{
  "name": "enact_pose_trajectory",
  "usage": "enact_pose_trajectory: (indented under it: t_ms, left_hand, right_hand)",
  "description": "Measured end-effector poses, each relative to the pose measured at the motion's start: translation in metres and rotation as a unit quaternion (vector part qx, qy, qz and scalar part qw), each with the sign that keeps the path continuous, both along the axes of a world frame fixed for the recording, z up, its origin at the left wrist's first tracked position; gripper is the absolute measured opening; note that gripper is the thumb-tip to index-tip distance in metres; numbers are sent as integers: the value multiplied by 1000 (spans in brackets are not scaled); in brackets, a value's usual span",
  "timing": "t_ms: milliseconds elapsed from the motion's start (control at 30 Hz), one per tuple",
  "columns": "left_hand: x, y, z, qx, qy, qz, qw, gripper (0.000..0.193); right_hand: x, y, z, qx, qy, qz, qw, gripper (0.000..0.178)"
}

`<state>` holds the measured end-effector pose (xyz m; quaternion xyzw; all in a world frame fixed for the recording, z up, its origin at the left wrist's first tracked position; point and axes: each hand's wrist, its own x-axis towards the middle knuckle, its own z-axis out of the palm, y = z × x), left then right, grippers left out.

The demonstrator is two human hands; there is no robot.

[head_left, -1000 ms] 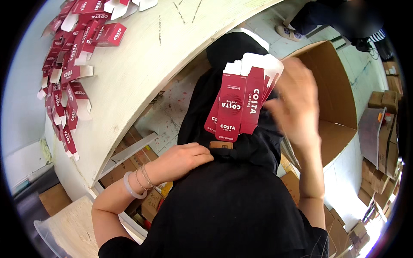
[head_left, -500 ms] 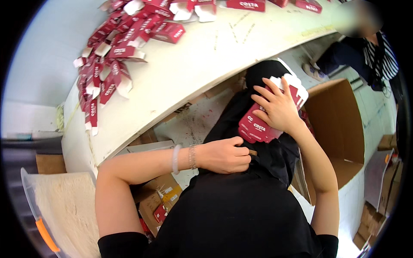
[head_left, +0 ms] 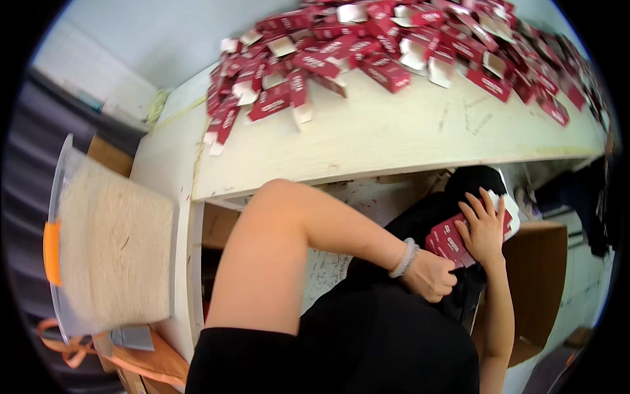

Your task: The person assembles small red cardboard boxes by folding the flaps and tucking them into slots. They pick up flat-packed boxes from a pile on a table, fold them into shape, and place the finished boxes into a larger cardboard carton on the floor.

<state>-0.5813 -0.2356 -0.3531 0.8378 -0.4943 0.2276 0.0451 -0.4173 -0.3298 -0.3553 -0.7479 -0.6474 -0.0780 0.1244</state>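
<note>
A stack of flat, dark red and white cartons lies across my right thigh. Over it is my right hand, fingers spread, holding the stack against my leg. My left hand is closed in a fist just below the stack's near edge. Whatever is inside that fist is hidden. A pale beaded bracelet circles my left wrist.
A white table stretches in front, with a heap of folded red cartons along its back. An open cardboard box stands right of my leg. At left is a clear plastic bin with an orange handle.
The view has swung left, so everything sits farther right and more of the heap shows. A small brown piece that poked out of my left fist is out of sight now.
</note>
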Motion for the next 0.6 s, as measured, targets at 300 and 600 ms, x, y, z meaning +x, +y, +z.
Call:
enact_pose_trajectory:
  t_ms: [300,600]
  left_hand:
    - [-14,4,-8,-68,-53,150,985,12]
    - [-133,56,63,-428,229,320,814,14]
  right_hand:
    - [3,4,-10,-3,-23,-26,999,36]
    - [5,5,-11,-32,-23,-51,998,35]
